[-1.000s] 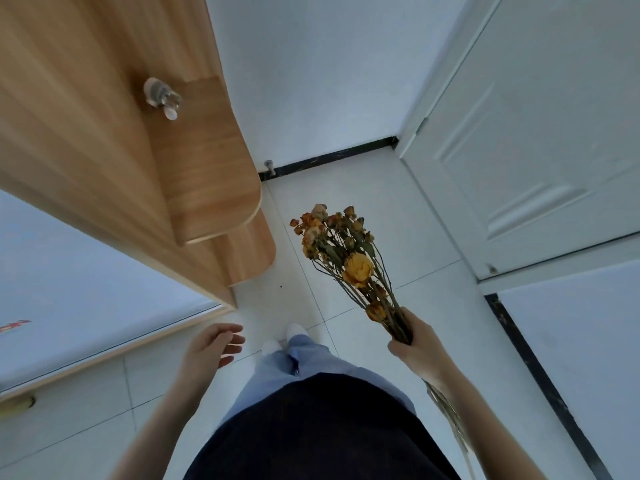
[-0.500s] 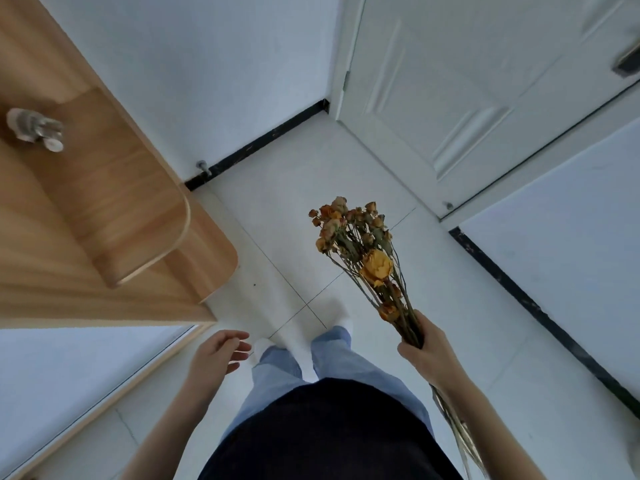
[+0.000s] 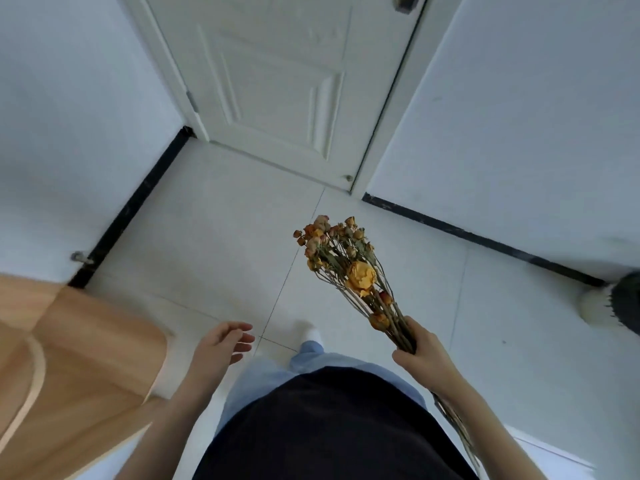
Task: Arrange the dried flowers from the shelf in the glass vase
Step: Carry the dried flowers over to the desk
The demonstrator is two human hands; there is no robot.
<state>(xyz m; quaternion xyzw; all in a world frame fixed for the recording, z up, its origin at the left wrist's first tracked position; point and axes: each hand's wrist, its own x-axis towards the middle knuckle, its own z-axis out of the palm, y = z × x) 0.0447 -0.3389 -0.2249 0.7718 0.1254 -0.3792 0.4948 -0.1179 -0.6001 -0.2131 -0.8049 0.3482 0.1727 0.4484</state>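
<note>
Carry step: dried rose bunch [image 3: 349,271] gripped at stems by right hand [image 3: 420,355]; left hand [image 3: 221,344] loose, empty. Glass vase not seen; must be located next.

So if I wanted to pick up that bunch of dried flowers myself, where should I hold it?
Probably the bare stems, just below the lowest blooms, where the right hand grips now. The dried flowers fan out wide and look brittle up top, but the stems run gathered together there. Come in from the side and wrap your fingers around them.
</note>
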